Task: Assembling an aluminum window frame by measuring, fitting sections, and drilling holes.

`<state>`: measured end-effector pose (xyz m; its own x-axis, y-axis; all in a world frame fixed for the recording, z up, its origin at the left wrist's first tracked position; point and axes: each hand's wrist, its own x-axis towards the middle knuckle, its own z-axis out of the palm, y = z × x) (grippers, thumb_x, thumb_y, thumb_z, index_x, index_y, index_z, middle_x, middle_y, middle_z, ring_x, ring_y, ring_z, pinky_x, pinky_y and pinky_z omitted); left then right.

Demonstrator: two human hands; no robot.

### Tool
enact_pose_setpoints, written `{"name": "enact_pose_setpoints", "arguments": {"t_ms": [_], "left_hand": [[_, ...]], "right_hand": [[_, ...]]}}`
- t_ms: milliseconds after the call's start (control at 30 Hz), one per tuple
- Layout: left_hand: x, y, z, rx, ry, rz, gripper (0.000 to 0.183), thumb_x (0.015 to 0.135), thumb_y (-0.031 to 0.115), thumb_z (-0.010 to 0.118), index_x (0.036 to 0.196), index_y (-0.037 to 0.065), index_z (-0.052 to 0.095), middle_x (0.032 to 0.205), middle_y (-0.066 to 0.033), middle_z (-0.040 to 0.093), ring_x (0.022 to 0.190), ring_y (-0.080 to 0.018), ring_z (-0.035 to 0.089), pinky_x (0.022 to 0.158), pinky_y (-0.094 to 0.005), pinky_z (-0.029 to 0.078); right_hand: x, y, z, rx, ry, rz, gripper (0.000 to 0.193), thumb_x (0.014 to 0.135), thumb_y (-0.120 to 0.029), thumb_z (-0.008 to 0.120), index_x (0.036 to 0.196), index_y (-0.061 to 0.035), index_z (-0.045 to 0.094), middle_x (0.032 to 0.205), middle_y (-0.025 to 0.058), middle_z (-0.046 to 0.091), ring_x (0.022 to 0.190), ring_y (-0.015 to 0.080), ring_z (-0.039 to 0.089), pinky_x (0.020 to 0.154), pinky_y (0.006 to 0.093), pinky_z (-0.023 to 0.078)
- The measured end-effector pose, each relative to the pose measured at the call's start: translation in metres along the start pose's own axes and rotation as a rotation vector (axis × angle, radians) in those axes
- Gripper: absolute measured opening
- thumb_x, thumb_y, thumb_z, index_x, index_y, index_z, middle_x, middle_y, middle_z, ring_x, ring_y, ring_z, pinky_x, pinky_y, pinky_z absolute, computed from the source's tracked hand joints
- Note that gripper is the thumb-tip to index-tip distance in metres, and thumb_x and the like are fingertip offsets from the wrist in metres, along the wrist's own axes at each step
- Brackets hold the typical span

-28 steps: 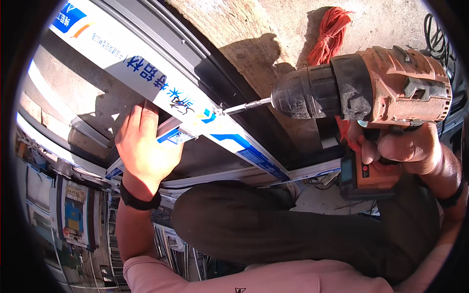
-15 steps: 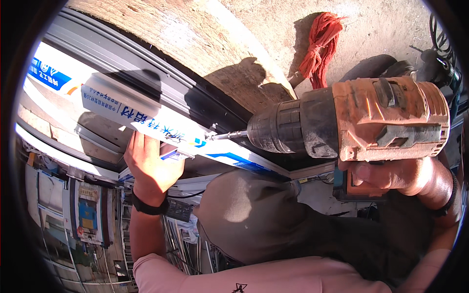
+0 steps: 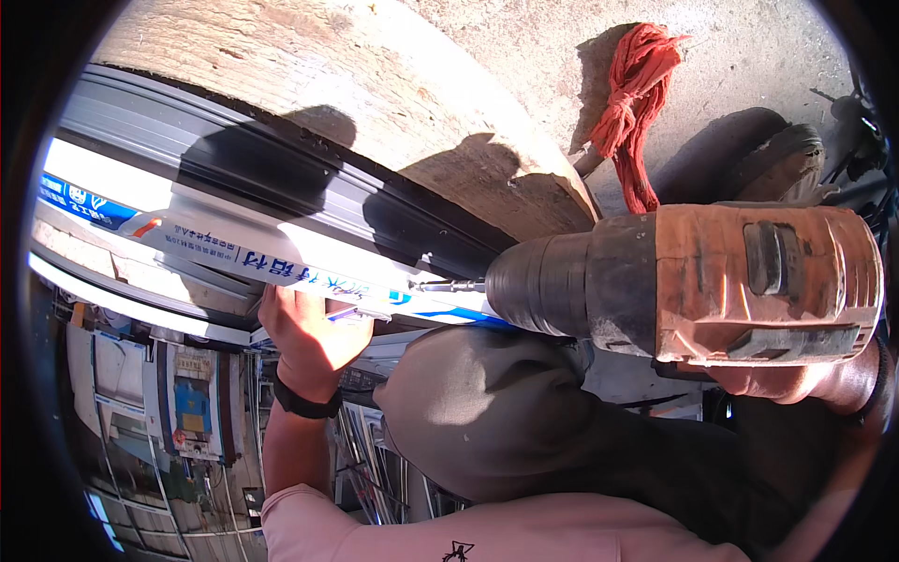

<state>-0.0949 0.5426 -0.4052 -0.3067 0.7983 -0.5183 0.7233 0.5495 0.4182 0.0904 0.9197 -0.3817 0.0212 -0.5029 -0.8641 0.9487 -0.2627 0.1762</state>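
The long aluminium profile wrapped in white, blue-printed film (image 3: 309,272) lay across the left part of the scene, and its right end went towards the chuck side of the orange and black cordless drill (image 3: 768,272). This drill was on the right, held level, with its thin metal bit (image 3: 454,285) pointing left to the profile. The right hand (image 3: 777,382) was under the drill body, with the fingers gripping it from below, although most of them were hidden. The left hand (image 3: 316,345) was at the near edge of the profile, just beside the end of a short, light metal bar (image 3: 354,313); its fingertips were out of sight, so I could not tell whether its fingers were closed around this bar. On the far side lay a dark grey, grooved metal profile (image 3: 150,117), and beyond it a rough wooden board (image 3: 309,75); farther right, a bundle of red cord (image 3: 632,103) rested on the concrete floor (image 3: 524,37). In my judgement, the work was in the middle: the pieces were brought together and the bit was placed at the film-wrapped profile, but the drilling or fastening at this point did not look finished. How deep the tip had gone could not be seen.
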Motion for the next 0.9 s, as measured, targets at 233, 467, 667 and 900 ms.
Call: {"name": "enact_pose_setpoints", "arguments": {"t_ms": [233,467,667,900], "left_hand": [[-0.012,-0.005,-0.003,0.000,-0.014,-0.035,0.042,0.065,0.025,0.080,0.096,0.000,0.069,0.098,-0.0182,0.065,0.087,-0.0376,0.061,0.081,-0.0452,0.049],[0.010,0.001,-0.012,-0.074,-0.034,-0.036,0.054,0.063,0.019,0.077,0.109,-0.004,0.061,0.102,-0.0207,0.061,0.091,-0.0402,0.063,0.079,-0.0438,0.053],[0.008,0.002,-0.004,-0.045,0.031,-0.070,0.060,0.059,0.020,0.079,0.113,-0.001,0.061,0.104,-0.0150,0.062,0.088,-0.0357,0.063,0.078,-0.0421,0.053],[0.002,-0.002,0.002,-0.031,0.032,-0.084,0.070,0.054,0.014,0.070,0.121,-0.001,0.058,0.088,-0.0123,0.057,0.078,-0.0319,0.059,0.072,-0.0405,0.053]], "right_hand": [[0.017,0.000,-0.001,-0.079,-0.022,-0.026,0.032,0.082,-0.009,0.069,0.113,-0.0022,0.062,0.093,0.0060,0.065,0.080,0.0142,0.061,0.068,0.0293,0.051],[0.014,-0.019,0.006,-0.206,-0.009,-0.045,0.030,0.082,-0.010,0.068,0.110,-0.0017,0.062,0.090,0.0062,0.065,0.076,0.0138,0.061,0.065,0.0285,0.050],[0.006,-0.019,0.005,-0.312,0.009,-0.084,0.029,0.081,-0.011,0.067,0.108,-0.0013,0.063,0.087,0.0063,0.065,0.072,0.0134,0.060,0.062,0.0279,0.050],[-0.011,-0.017,0.002,-0.443,0.033,-0.090,0.027,0.081,-0.012,0.066,0.105,-0.0007,0.064,0.084,0.0064,0.064,0.068,0.0129,0.060,0.060,0.0271,0.049]]}}
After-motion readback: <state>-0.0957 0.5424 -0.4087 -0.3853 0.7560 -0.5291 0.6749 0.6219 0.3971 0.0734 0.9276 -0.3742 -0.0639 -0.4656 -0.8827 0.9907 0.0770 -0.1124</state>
